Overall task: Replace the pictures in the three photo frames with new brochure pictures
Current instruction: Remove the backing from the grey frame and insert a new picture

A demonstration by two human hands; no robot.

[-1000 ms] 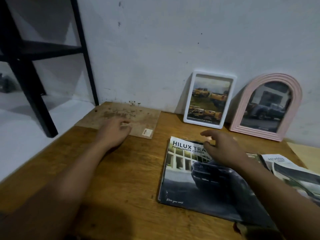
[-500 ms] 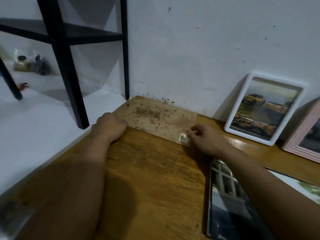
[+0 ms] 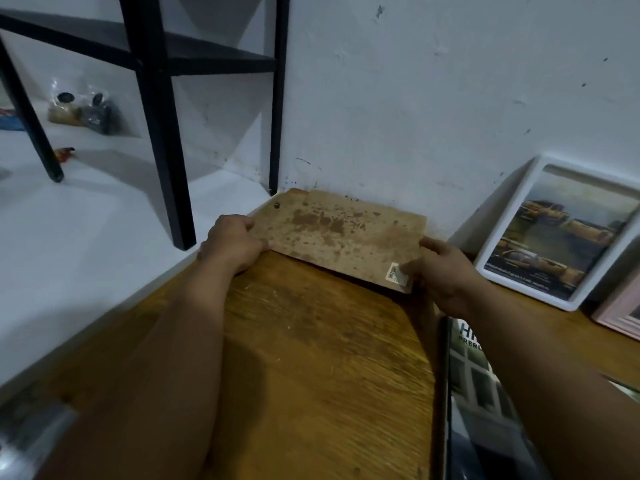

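Both hands, left (image 3: 232, 244) and right (image 3: 441, 275), grip opposite ends of the stained board (image 3: 341, 237) at the table's (image 3: 311, 358) far left corner, near edge lifted, beside the white frame (image 3: 568, 233).

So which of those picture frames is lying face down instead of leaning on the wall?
The brown-backed frame held at both ends by the left hand and right hand; the white frame and pink frame stand leaning.

Home corner, wooden table (image 3: 311, 358), black shelf (image 3: 152, 64)
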